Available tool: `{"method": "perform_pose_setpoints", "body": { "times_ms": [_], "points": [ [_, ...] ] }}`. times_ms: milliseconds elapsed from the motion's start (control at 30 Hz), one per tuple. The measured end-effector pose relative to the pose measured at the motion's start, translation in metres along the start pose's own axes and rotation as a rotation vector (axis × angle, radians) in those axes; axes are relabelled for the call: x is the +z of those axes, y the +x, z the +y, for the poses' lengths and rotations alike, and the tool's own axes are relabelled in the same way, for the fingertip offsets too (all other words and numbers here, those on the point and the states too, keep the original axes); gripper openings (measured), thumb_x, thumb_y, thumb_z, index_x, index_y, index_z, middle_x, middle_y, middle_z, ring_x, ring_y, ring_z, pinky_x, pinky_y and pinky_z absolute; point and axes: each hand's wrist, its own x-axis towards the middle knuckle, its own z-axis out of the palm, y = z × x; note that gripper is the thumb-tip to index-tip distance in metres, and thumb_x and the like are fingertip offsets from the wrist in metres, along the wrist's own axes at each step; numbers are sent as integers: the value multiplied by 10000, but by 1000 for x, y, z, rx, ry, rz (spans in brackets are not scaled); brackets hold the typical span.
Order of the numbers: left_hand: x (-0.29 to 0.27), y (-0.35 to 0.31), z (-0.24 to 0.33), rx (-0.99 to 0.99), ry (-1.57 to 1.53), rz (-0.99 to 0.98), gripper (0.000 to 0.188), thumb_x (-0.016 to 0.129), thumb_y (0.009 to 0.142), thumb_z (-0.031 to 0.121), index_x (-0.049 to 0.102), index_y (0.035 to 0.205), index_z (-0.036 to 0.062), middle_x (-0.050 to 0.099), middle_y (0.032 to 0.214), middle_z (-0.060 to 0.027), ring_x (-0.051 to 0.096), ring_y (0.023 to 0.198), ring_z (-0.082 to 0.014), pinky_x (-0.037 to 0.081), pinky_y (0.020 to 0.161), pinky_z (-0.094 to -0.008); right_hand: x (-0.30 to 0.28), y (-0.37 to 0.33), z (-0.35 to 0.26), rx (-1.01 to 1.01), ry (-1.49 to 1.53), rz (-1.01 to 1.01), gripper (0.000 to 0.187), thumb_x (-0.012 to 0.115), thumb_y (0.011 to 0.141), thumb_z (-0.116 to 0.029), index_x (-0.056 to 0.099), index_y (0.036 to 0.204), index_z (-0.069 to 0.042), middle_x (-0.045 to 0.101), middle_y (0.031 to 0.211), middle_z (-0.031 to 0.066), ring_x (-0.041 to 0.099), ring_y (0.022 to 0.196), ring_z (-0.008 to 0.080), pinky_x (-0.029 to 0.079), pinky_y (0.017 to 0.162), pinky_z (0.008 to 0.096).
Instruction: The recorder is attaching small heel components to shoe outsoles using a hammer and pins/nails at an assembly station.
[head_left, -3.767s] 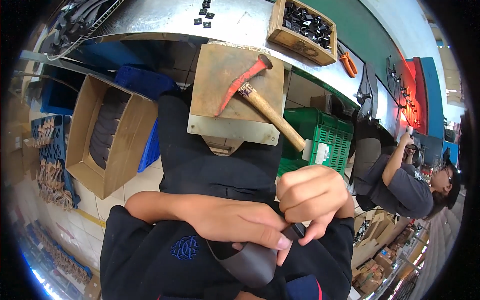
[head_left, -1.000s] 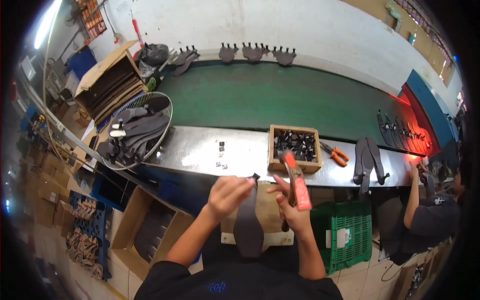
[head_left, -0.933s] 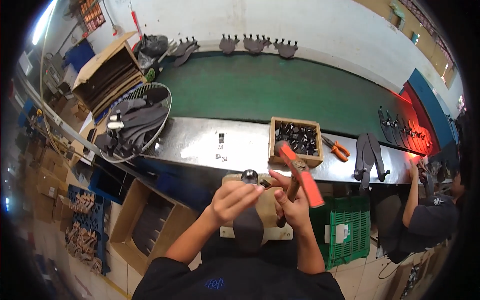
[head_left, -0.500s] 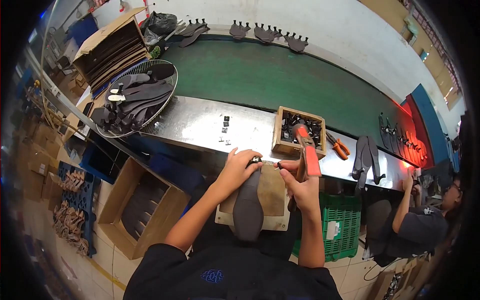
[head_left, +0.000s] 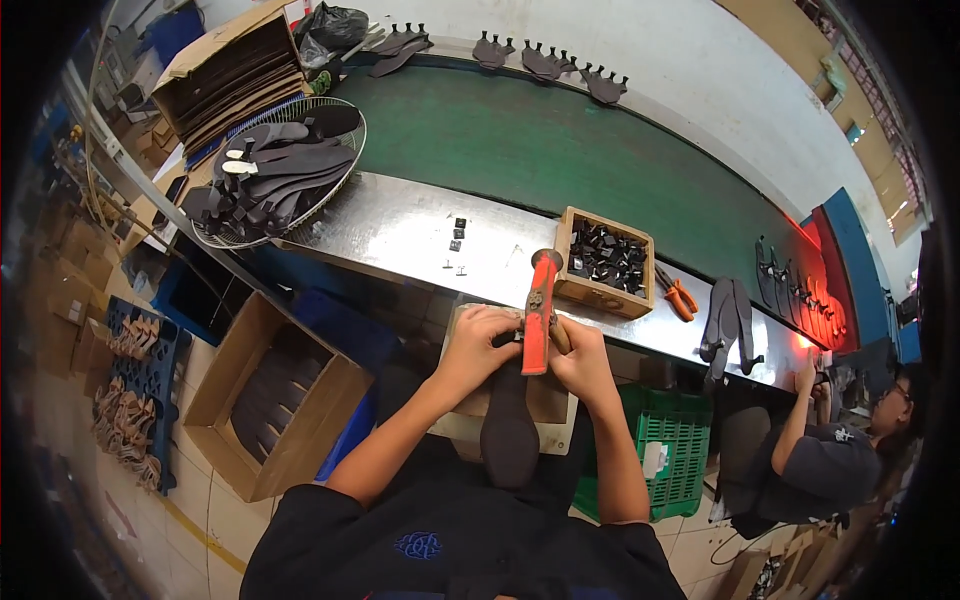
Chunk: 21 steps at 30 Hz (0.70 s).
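A long green conveyor belt runs behind a shiny steel tabletop. On a wooden block lies a dark, soft shoe sole. The left hand pinches something small at its tip; the right hand grips a red-headed hammer. A glancing blow could bruise those fingertips.

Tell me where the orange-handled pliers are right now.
In the head view, the orange-handled pliers lie on the steel bench ledge, right of the person's hands, just beside the small wooden box of black parts.

Matt dark sole — wooden board
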Motion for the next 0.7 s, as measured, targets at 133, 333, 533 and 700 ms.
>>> {"method": "perform_pose_setpoints", "body": {
  "times_ms": [133,333,533,700],
  "points": [
    [-6,-1,5,19,-11,-22,245,797,752,140,732,972,52,736,965,-116,673,955,-305,430,1003,-416,-1,-2,-10,-126,-71,-23,233,735,797,-28,671,1019,3,691,939,158,679,804,334,536,736,377],
    [-24,2,18,-292,-342,-134,281,794,808,143,740,1062,34,754,963,-124,713,898,-192,530,841,-343,1,-6,-23,-153,-255,-3,303,682,716,67,679,1012,4,686,979,125,676,889,359,535,835,379],
    [-21,12,3,-154,-361,-192,313,817,794,130,744,1068,-3,760,979,-133,703,885,-155,544,797,-306,5,-42,-47,207,418,246,317,637,973,-58,594,1268,49,681,923,64,571,626,87,482,573,245],
    [-22,9,-3,-185,-461,-210,297,801,803,93,749,1075,-13,761,987,-121,688,884,-143,537,824,-287,2,-90,-81,88,118,269,496,498,1028,-34,417,1517,-14,645,928,79,499,571,55,416,487,212]
  ]
}}
